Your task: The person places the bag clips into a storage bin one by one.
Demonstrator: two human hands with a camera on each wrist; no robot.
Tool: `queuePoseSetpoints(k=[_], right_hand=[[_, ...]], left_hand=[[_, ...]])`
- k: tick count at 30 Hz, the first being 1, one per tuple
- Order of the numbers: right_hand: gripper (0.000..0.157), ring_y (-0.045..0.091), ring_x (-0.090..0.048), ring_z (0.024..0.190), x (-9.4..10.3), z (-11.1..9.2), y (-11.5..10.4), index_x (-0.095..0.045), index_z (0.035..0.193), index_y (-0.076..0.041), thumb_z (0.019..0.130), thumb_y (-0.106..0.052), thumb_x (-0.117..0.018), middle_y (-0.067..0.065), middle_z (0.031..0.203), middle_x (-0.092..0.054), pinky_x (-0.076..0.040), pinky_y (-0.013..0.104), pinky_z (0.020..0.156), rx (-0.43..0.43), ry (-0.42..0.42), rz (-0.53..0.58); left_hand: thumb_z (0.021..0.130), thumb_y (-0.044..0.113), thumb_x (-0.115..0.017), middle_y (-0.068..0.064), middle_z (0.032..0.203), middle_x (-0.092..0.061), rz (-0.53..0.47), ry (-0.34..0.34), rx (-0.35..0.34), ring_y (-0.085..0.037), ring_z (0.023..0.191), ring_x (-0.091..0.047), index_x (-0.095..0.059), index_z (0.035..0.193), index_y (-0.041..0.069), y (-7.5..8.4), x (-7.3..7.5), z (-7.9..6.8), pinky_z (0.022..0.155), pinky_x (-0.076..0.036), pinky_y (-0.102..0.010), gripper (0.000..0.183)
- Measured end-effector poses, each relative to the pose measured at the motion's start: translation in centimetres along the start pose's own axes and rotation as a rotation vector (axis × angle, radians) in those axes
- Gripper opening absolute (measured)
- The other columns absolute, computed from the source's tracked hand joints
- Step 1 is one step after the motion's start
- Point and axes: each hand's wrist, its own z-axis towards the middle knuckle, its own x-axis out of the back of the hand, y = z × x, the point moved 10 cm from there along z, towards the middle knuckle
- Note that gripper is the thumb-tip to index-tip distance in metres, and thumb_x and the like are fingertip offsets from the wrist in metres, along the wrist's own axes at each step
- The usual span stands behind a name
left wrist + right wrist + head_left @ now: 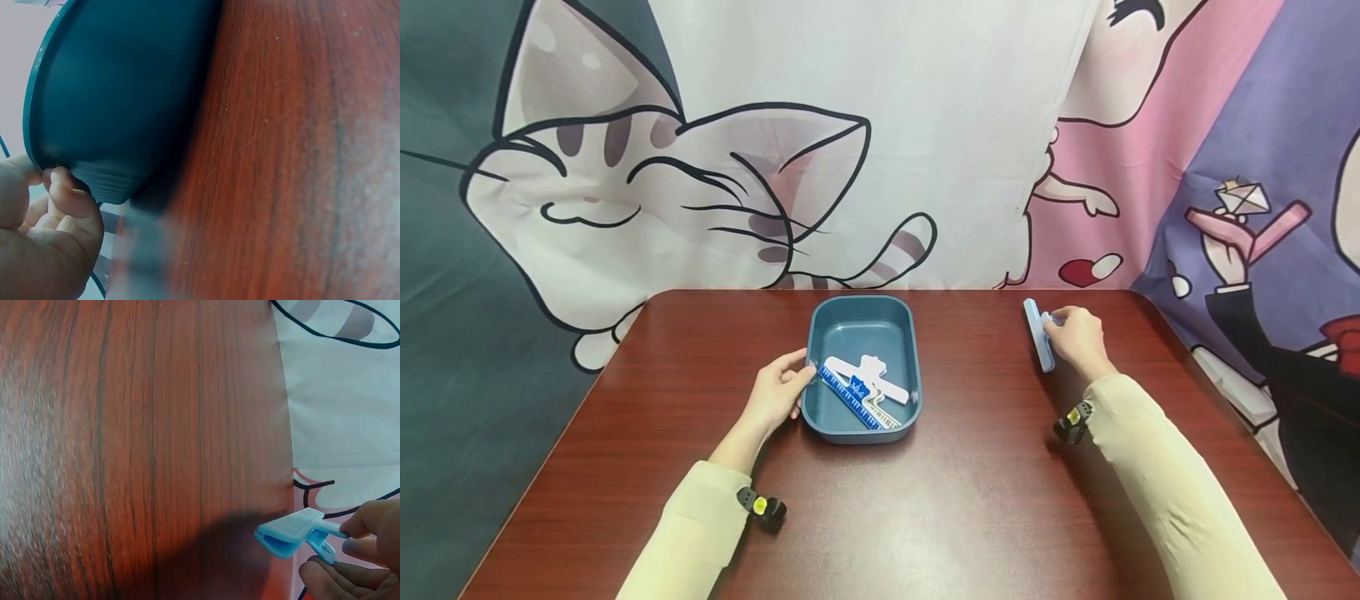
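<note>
My left hand (778,385) pinches the left rim of a blue-grey plastic bin (859,308), thumb over the edge and fingers against the outer wall. Inside the bin lie a white clip (893,392) and a blue clip with a piano-key pattern (842,393), overlapping at the front. Part of another key-patterned piece, whitish, shows beside them. Off to the right, my right hand (1078,340) grips a light blue plastic clip (1038,335) by its handles, between thumb and fingers. In the right wrist view the clip's long jaw (290,532) points left, away from the hand.
A reddish-brown wooden table (970,500) carries the bin near its far edge. Behind it hangs a cartoon-printed cloth (970,167), close to the table's back edge. Below the light blue clip, a dark shadow falls on the wood.
</note>
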Motion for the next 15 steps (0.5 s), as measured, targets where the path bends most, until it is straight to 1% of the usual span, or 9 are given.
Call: queuePoseSetpoints(k=[6, 9, 11, 12, 15], right_hand=[[0.038, 0.043, -0.058, 0.097, -0.4, -0.3, -0.4, -0.061, 0.115, 0.008, 0.087, -0.015, -0.051, 0.028, 0.108, -0.064, -0.048, 0.051, 0.083, 0.010, -0.012, 0.020], [0.037, 0.040, -0.059, 0.094, -0.6, -0.4, -0.5, -0.061, 0.115, 0.008, 0.088, -0.015, -0.051, 0.027, 0.107, -0.064, -0.049, 0.048, 0.080, 0.009, -0.019, 0.029], [0.037, 0.037, -0.060, 0.088, -0.7, -0.4, -0.6, -0.061, 0.114, 0.008, 0.087, -0.015, -0.050, 0.027, 0.105, -0.065, -0.051, 0.043, 0.073, 0.007, -0.025, 0.040], [0.037, 0.034, -0.061, 0.083, -0.8, -0.4, -0.6, -0.061, 0.114, 0.008, 0.087, -0.015, -0.050, 0.026, 0.103, -0.066, -0.052, 0.039, 0.068, 0.005, -0.029, 0.049], [0.037, 0.020, -0.062, 0.062, -1.3, -0.4, -0.6, -0.061, 0.114, 0.008, 0.087, -0.014, -0.049, 0.026, 0.099, -0.066, -0.051, 0.027, 0.054, -0.004, -0.050, 0.093]], left_hand=[[0.093, 0.015, -0.059, -0.002, 0.056, -0.049, -0.008, 0.001, 0.003, -0.009, 0.038, -0.043, -0.047, 0.136, 0.003, -0.1, -0.1, -0.1, 0.037, -0.040, -0.020, 0.046], [0.093, 0.016, -0.059, -0.003, 0.056, -0.049, -0.003, -0.001, 0.008, -0.009, 0.038, -0.043, -0.047, 0.136, 0.003, -0.1, -0.1, -0.1, 0.038, -0.040, -0.020, 0.047], [0.093, 0.016, -0.060, -0.003, 0.056, -0.049, -0.008, -0.006, 0.015, -0.009, 0.038, -0.043, -0.047, 0.137, 0.003, 0.0, -0.1, -0.1, 0.038, -0.040, -0.020, 0.048], [0.093, 0.015, -0.060, -0.003, 0.057, -0.049, -0.006, -0.009, 0.019, -0.009, 0.038, -0.043, -0.046, 0.137, 0.002, 0.3, -0.1, -0.3, 0.038, -0.040, -0.020, 0.048], [0.093, 0.013, -0.058, -0.004, 0.057, -0.049, -0.006, -0.019, 0.022, -0.009, 0.038, -0.043, -0.044, 0.138, -0.001, 1.7, -0.2, -1.1, 0.039, -0.040, -0.020, 0.049]])
